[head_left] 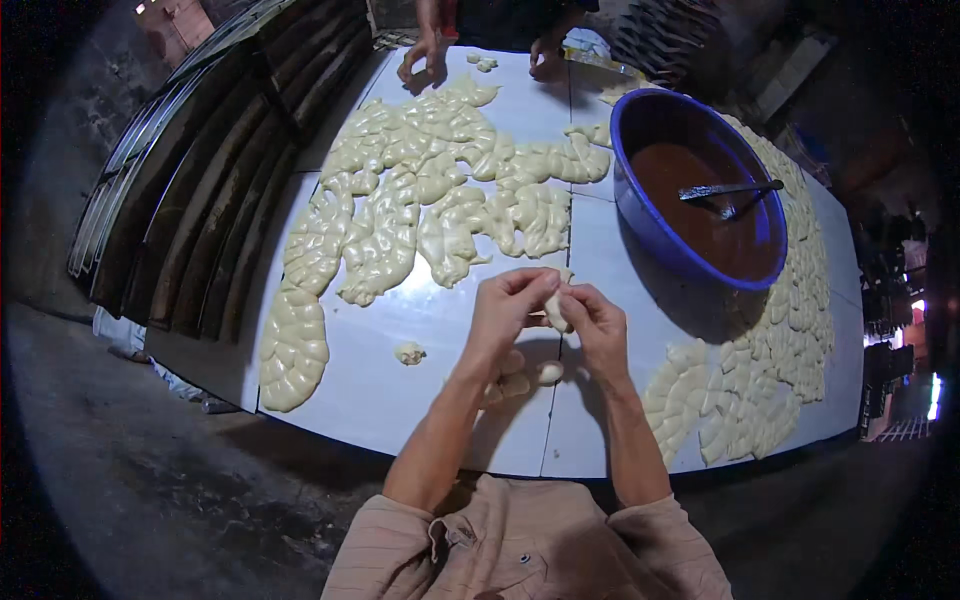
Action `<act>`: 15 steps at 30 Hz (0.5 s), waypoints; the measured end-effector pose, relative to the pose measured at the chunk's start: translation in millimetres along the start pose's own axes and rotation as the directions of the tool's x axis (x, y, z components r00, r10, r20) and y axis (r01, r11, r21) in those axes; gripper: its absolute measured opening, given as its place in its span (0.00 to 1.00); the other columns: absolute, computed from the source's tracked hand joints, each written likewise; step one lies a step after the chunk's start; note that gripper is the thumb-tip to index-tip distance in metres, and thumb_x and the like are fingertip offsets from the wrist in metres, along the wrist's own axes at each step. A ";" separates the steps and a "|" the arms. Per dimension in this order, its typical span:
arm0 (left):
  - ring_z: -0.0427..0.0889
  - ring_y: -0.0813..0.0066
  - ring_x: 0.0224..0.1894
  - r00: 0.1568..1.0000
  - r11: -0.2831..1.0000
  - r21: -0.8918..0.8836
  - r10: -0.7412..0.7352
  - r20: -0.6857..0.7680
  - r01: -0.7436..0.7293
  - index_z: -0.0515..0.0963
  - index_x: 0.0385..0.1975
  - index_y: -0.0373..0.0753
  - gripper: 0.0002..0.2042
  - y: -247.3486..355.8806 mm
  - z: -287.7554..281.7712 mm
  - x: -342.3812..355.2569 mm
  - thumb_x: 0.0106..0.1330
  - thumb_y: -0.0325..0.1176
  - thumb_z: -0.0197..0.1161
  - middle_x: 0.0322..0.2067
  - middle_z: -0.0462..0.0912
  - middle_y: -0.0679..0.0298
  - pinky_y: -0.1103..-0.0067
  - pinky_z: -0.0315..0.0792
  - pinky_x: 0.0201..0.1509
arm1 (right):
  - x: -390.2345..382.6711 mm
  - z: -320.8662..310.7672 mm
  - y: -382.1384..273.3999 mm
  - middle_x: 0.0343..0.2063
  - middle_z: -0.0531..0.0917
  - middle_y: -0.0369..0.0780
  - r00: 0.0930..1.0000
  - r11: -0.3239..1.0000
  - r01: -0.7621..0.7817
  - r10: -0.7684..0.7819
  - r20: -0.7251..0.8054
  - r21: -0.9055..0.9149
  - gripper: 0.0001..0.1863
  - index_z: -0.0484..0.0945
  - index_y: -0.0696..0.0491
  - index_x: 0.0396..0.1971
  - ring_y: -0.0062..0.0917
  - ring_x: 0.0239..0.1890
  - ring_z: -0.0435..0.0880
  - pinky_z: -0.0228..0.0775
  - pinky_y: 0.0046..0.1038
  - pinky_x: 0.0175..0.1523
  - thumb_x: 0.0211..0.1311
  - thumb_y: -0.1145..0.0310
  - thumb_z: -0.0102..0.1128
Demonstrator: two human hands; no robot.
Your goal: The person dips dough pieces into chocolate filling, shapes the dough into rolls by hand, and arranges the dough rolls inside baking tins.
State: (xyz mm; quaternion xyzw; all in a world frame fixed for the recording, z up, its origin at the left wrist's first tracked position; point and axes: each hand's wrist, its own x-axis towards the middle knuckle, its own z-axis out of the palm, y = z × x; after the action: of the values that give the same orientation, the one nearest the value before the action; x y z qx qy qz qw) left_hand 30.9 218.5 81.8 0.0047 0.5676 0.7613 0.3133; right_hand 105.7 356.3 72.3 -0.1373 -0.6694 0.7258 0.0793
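Here, left hand (pixel 506 308) and right hand (pixel 600 325) — each grip pinching one dough piece (pixel 556 312) — meet above the worktop (pixel 365 405), toward its near edge; uneven pulling could tear the dough piece.

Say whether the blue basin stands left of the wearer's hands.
No: the blue basin stands to the right of the wearer's left hand and right hand, which pinch pale dough.

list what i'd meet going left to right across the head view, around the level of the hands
Dark rack → leftmost pale dough cluster → small lone dough lump → left hand → pinched dough piece → right hand → rightmost pale dough spread.
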 end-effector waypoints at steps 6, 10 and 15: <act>0.84 0.75 0.39 0.991 0.997 0.015 0.077 0.106 -0.080 0.80 0.48 0.34 0.17 1.1 -1.9 -7.6 0.66 0.40 0.66 0.40 0.84 0.61 0.78 0.81 0.41 | -1.1 -12.3 13.1 0.46 0.79 0.40 0.948 0.936 0.314 -0.298 0.116 -0.160 0.14 0.82 0.53 0.46 0.23 0.43 0.79 0.71 0.23 0.46 0.60 0.71 0.67; 0.84 0.75 0.39 0.986 0.996 0.009 0.086 0.141 -0.088 0.80 0.50 0.34 0.14 -1.2 -3.8 -12.6 0.67 0.33 0.64 0.39 0.84 0.61 0.77 0.82 0.44 | 0.8 -1.2 15.6 0.41 0.77 0.39 0.841 0.808 0.530 -0.539 0.040 -0.257 0.08 0.81 0.54 0.37 0.23 0.41 0.77 0.71 0.26 0.46 0.58 0.73 0.69; 0.82 0.74 0.44 0.970 0.993 0.038 0.100 0.223 -0.112 0.80 0.50 0.33 0.13 -24.6 -9.8 -12.0 0.71 0.32 0.57 0.43 0.83 0.62 0.75 0.81 0.48 | -0.7 7.8 38.4 0.36 0.79 0.38 0.802 0.817 0.517 -0.567 -0.190 -0.257 0.11 0.77 0.55 0.38 0.22 0.33 0.78 0.72 0.26 0.39 0.58 0.71 0.70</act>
State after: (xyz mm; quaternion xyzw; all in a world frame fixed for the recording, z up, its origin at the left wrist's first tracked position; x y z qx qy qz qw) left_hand 48.6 208.2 61.2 0.1272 0.5473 0.7573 0.3329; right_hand 106.6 345.1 34.7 -0.0393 -0.7312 0.5801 0.3567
